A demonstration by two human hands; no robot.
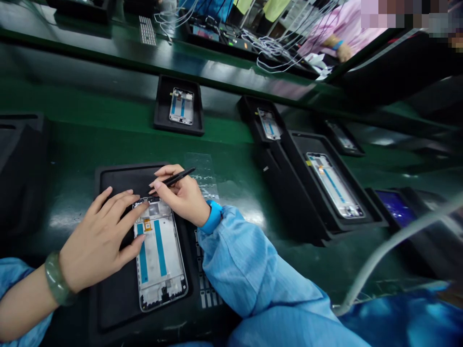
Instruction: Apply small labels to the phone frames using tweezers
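Observation:
A phone mid-frame (157, 284) with two blue adhesive strips and a small orange flex connector lies in a black foam tray (115, 308). My left hand (104, 236) is spread over its left side, fingertips on the upper edge and the thumb over a blue strip. In my right hand (184, 197) is a slim black pen-like tool (178, 177), pinched at the phone's top end. Its working tip is hidden by my fingers. Clear plastic sheets with small dark parts (210, 294) lie beside and partly under my right forearm.
Further trays with phone frames stand at the back (183, 108) and to the right (334, 185). A black foam block (21, 173) is at the left. A pale hose (398, 236) crosses the right front. Beyond a ledge are tangled white cables (273, 48) and a person in pink (336, 29).

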